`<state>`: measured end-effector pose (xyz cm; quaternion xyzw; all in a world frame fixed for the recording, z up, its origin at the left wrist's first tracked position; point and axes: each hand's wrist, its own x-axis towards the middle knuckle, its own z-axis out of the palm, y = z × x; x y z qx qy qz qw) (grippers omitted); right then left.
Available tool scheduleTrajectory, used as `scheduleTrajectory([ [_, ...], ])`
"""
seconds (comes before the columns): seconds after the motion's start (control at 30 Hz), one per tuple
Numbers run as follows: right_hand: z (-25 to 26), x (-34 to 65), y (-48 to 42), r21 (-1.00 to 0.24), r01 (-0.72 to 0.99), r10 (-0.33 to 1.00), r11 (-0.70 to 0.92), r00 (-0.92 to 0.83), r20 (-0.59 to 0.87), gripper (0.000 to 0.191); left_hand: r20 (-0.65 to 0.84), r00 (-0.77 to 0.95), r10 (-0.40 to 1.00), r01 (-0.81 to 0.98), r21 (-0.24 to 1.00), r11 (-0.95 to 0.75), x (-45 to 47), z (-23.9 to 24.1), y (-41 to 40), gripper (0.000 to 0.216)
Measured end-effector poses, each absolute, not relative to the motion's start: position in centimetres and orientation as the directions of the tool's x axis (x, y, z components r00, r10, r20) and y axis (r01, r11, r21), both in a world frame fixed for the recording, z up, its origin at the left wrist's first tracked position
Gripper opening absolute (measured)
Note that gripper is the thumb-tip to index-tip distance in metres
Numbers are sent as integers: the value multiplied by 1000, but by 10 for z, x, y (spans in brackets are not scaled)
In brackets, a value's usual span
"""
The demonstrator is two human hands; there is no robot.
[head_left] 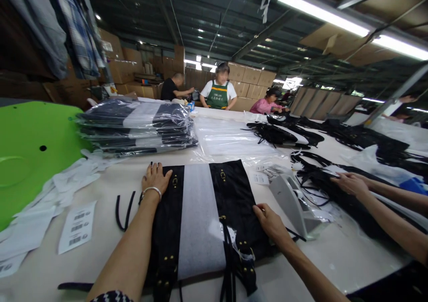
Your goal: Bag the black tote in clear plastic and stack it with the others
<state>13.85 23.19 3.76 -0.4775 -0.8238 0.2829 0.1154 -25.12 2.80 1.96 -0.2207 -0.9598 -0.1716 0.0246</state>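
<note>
A black bag [234, 195] with gold fittings lies flat on the table, and a white foam sheet [199, 222] runs down its middle. My left hand [155, 178] lies flat with fingers spread on the bag's upper left corner; a silver bracelet is on that wrist. My right hand [269, 222] rests on the bag's right edge, its fingers curled down against the fabric. Black straps [230, 266] trail from the bag toward me.
A stack of bagged black items [137, 126] stands at the back left beside a green plastic board [30, 150]. Barcode labels [77, 225] lie at the left. A grey tape dispenser [294, 204] sits right of the bag. A co-worker's hands [351, 184] handle black straps at right. Clear plastic bags [230, 139] lie beyond.
</note>
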Motion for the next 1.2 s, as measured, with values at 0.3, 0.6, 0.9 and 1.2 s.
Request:
scheduleTrajectory([
  [0.3,36,150,223,-427,747,809,510,-585,-59,36,126,-899,419,436,309,845,-250,21,27,75],
  [0.6,70,148,247,15,703,702,712,-710,-54,39,131,-898,420,439,312,843,-252,17,27,75],
  [0.9,144,-35,217,-295,239,367,925,-761,535,67,157,-895,417,445,281,850,-257,10,28,74],
  [1.2,7,-72,318,-136,595,609,792,-755,244,61,218,-867,449,492,226,840,-272,-10,28,75],
])
